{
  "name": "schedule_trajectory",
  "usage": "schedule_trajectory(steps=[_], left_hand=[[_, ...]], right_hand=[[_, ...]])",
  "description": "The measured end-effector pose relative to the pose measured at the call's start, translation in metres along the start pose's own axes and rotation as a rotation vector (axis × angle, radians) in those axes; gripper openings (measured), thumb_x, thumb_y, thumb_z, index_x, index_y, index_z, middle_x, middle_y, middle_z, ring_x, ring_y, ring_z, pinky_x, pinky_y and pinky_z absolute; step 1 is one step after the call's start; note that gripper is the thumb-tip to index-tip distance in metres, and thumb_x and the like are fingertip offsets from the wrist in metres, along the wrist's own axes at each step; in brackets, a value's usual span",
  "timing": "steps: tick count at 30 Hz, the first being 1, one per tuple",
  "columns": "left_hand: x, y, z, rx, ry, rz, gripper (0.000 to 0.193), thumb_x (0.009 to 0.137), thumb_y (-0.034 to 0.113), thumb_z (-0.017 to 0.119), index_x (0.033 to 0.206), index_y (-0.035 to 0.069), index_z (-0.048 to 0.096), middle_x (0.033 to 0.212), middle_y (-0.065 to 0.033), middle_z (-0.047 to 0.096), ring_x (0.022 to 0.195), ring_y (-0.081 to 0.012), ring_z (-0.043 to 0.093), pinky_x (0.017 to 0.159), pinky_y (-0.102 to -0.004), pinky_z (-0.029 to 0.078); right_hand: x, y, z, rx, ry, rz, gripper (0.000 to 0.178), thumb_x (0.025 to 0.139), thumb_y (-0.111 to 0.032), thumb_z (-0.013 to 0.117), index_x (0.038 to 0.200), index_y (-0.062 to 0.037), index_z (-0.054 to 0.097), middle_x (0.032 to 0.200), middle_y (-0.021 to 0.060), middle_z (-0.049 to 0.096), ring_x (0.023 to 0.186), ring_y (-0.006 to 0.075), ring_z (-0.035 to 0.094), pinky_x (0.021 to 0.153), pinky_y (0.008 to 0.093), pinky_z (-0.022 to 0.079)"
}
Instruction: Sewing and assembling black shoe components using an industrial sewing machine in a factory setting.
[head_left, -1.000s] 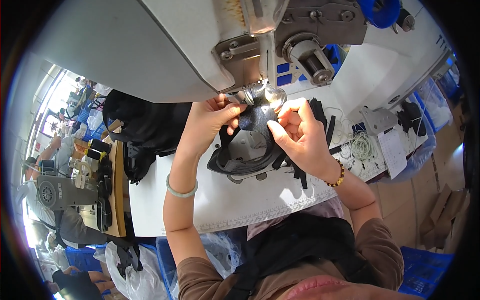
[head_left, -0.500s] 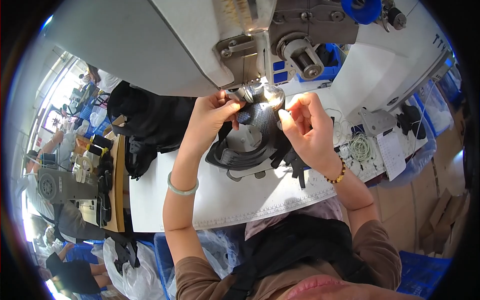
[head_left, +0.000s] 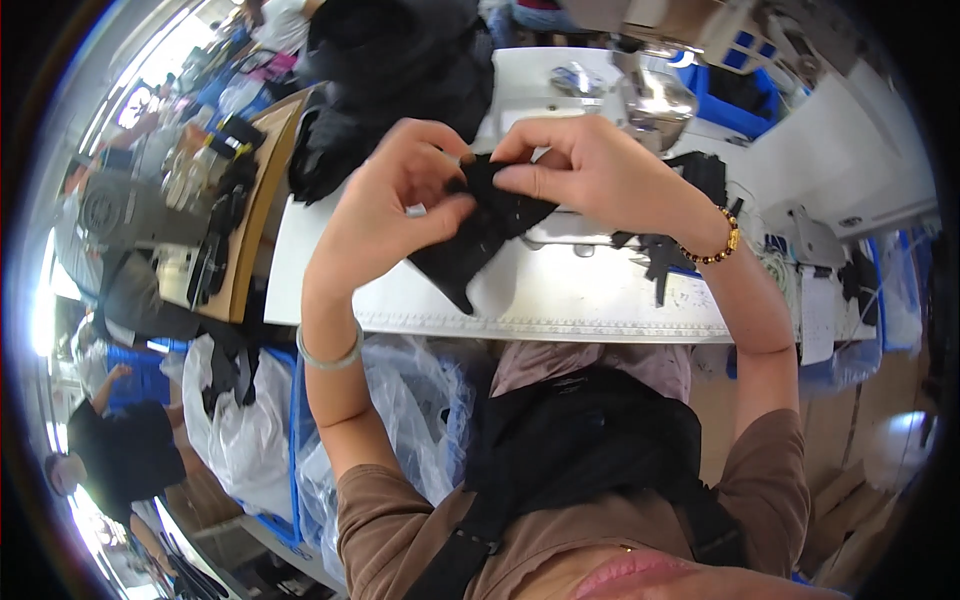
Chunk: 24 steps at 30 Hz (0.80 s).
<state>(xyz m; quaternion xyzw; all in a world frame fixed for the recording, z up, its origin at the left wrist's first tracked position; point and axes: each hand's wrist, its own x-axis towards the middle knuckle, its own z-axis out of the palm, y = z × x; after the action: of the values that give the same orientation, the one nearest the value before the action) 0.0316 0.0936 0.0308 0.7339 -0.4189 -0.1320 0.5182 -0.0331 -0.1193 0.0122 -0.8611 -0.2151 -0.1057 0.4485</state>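
Note:
A piece of black fabric (head_left: 487, 232) hangs between my hands above the white worktable, one corner pointing down. My right hand (head_left: 595, 172) pinches its upper edge between thumb and fingers. Close beside it, my left hand (head_left: 400, 200) is curled at the fabric's left side, with dark material at its slightly blurred fingertips. Behind my right hand stands the sewing machine's shiny metal part (head_left: 655, 100). Black strap pieces (head_left: 657, 262) lie on the table below my right wrist.
A heap of black fabric (head_left: 395, 85) covers the table's far left. At the back right sits a blue bin (head_left: 735, 100). A ruler strip (head_left: 560, 328) runs along the table's front edge. Bags of clear plastic (head_left: 400, 410) stand below it. Other people are at the left.
Both hands have come away from the sewing machine with the black fabric, which now hangs over the table's front left. The view has shifted, and more of the table shows.

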Motion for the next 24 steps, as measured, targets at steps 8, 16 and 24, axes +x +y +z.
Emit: schedule_trajectory(steps=[8,16,24], left_hand=[[-0.1,-0.017,0.067,-0.565,0.413,-0.18,0.012,0.086,0.005,0.057,0.085,-0.007,0.058,0.069,-0.0079,0.059,0.046,-0.01,0.048,0.047,-0.0193,0.039],[-0.047,-0.055,0.103,-1.115,0.666,0.135,0.016,0.09,0.009,0.057,0.092,-0.007,0.06,0.073,-0.0132,0.064,0.06,-0.0143,0.059,0.056,-0.0223,0.047],[-0.046,-0.071,0.118,-0.897,0.809,0.27,0.013,0.09,0.0,0.053,0.094,-0.01,0.061,0.089,-0.0108,0.065,0.074,-0.0109,0.061,0.066,-0.0201,0.049]], right_hand=[[0.012,-0.031,0.035,0.277,0.031,0.243,0.017,0.09,-0.018,0.058,0.098,-0.003,0.058,0.05,-0.0044,0.046,0.04,0.0002,0.039,0.036,0.0165,0.029],[0.006,-0.041,0.038,0.151,0.058,0.211,0.023,0.086,-0.018,0.062,0.103,-0.0028,0.058,0.07,0.0026,0.059,0.047,0.0061,0.052,0.041,0.0205,0.04],[-0.027,-0.024,0.039,-0.888,0.17,-0.889,0.036,0.066,-0.015,0.062,0.102,-0.014,0.067,0.083,-0.0034,0.046,0.058,0.0096,0.045,0.047,0.0199,0.038]])
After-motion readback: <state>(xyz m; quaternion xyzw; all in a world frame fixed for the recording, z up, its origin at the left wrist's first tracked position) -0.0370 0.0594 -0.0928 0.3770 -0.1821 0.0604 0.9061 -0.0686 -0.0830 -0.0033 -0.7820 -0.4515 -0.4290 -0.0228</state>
